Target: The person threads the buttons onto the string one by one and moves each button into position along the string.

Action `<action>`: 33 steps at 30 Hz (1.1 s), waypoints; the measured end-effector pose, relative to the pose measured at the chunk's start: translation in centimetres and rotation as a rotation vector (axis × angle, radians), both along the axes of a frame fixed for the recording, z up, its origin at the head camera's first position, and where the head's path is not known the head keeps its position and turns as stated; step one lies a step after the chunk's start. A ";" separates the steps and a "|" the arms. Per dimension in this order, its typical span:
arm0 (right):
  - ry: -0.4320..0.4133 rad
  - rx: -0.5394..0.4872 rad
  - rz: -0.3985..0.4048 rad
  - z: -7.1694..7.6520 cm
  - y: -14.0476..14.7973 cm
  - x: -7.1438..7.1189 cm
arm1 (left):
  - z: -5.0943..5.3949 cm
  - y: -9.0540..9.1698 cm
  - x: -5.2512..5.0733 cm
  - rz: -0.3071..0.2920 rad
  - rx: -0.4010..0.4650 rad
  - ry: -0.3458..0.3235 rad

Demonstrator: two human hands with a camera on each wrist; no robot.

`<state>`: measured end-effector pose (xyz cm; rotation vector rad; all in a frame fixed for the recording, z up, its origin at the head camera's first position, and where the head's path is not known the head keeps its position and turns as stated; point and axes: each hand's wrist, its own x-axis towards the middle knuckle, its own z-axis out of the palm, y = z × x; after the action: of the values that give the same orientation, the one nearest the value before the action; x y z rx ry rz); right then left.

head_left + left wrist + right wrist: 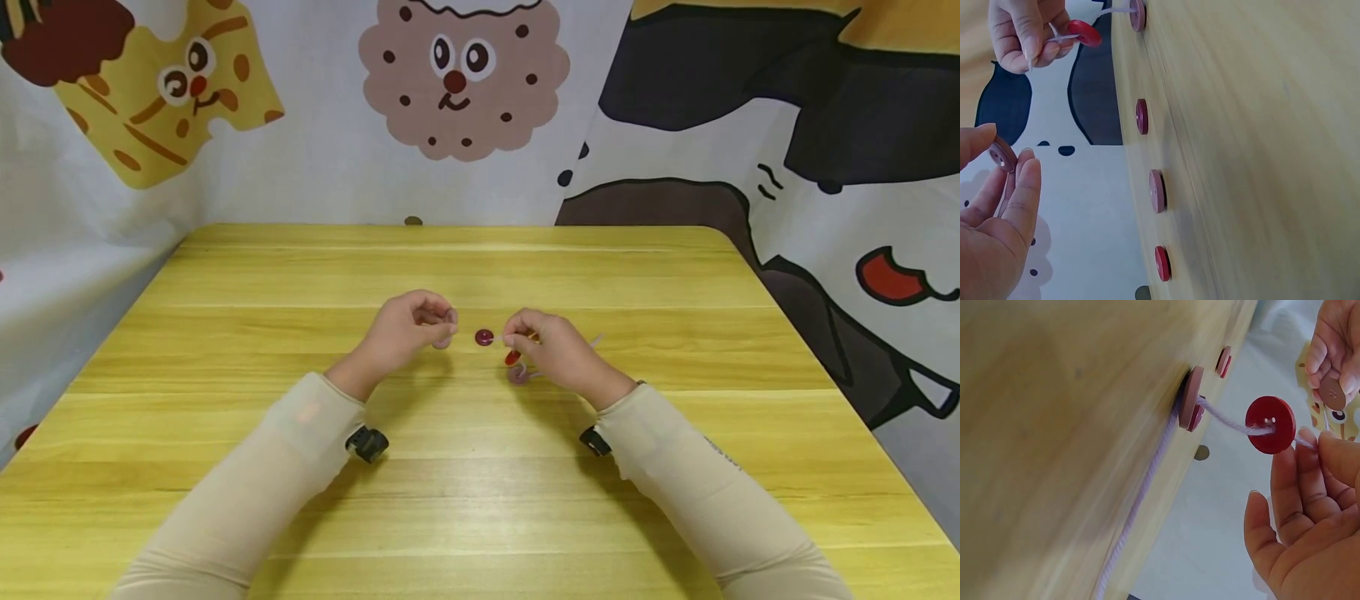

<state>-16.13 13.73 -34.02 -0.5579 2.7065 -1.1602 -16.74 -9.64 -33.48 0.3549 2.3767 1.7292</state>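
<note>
Maroon btn (484, 337) on wood table (480, 517), btwn L hand (401, 329) & R hand (555, 348)

No words, brands or numbers can be read. The only mark that looks like writing is a short row of small, dark lettering (722, 452) on the right sleeve (690, 492), seen in the head view. It sits on the outer side of the forearm, slanting along the cloth, and is too small and blurred for any letter to be made out.
</note>
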 end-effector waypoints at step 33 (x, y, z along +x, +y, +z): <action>-0.045 -0.131 -0.017 -0.6 -0.1 -0.1 | -1.1 2.8 0.1 0.017 -0.003 -0.002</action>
<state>-16.25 13.59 -34.61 -0.5200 2.6169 -1.3447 -16.60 -6.84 -34.62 0.3338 2.3872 1.7326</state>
